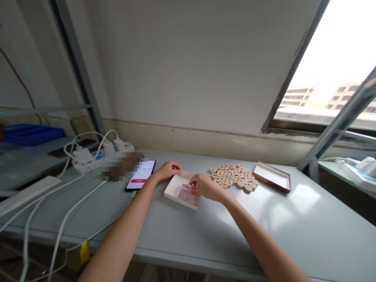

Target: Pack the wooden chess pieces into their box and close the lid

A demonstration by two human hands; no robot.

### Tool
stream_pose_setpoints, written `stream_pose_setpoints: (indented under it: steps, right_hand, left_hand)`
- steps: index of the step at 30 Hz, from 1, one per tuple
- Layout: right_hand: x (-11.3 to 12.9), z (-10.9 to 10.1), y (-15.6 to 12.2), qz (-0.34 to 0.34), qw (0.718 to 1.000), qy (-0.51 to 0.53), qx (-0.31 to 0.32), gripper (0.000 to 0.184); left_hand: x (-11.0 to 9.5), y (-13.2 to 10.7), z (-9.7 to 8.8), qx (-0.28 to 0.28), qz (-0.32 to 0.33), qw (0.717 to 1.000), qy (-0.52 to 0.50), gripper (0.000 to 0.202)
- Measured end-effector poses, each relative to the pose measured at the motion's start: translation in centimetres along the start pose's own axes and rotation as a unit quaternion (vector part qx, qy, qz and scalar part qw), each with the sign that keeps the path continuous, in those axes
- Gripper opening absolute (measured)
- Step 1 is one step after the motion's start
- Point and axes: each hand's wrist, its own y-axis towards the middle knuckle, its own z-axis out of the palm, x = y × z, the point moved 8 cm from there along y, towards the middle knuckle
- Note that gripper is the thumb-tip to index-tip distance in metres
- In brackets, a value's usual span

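Note:
A shallow white box (176, 190) lies on the grey table (188, 231) with a folded red-printed sheet (188, 194) in it. My left hand (168, 170) rests curled on the box's far left corner. My right hand (207, 186) is over the box's right side, fingers pinched on the sheet's upper edge. Just right of that hand lies a cluster of several round wooden game pieces (234, 177) with red and dark marks. Beyond them sits the box's red-rimmed lid (272, 177), open side up.
A phone (141, 174) with a lit screen lies left of the box. Behind it is a white power strip (96, 156) with chargers and white cables running off the table's left. A blue tray (29, 134) sits on a shelf far left. A window is at right.

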Motion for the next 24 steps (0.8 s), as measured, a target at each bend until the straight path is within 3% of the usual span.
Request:
stream_pose_setpoints:
  steps: [4, 7, 11, 14, 20, 24]
  right_hand:
    - [-0.5, -3.6, -1.2, -0.055, 0.996, 0.055, -0.051, 0.016]
    - [-2.5, -5.4, -3.2, -0.027, 0.990, 0.137, -0.036, 0.027]
    - [-5.3, -4.8, -6.7, 0.017, 0.990, 0.143, 0.015, 0.030]
    - [-7.0, -3.4, -8.9, 0.043, 0.996, 0.073, 0.005, 0.031]
    - [-7.5, -3.8, -11.6, 0.116, 0.979, -0.116, -0.119, 0.037]
    - [-7.0, -2.9, -11.3, 0.140, 0.980, -0.127, -0.054, 0.038]
  left_hand:
    - [-0.1, -0.1, 0.4, 0.012, -0.006, 1.000, -0.025, 0.029]
    - [-0.3, -0.3, 0.4, 0.005, -0.004, 1.000, -0.021, 0.029]
    - [-0.8, -0.4, 0.4, 0.006, 0.005, 1.000, 0.016, 0.027]
    - [-1.3, -0.4, 0.3, 0.002, 0.016, 1.000, 0.026, 0.029]
    - [-1.3, -0.4, -2.1, -0.131, 0.019, 0.990, 0.053, 0.037]
    - [-1.4, -0.5, -2.9, -0.171, 0.035, 0.983, 0.058, 0.040]
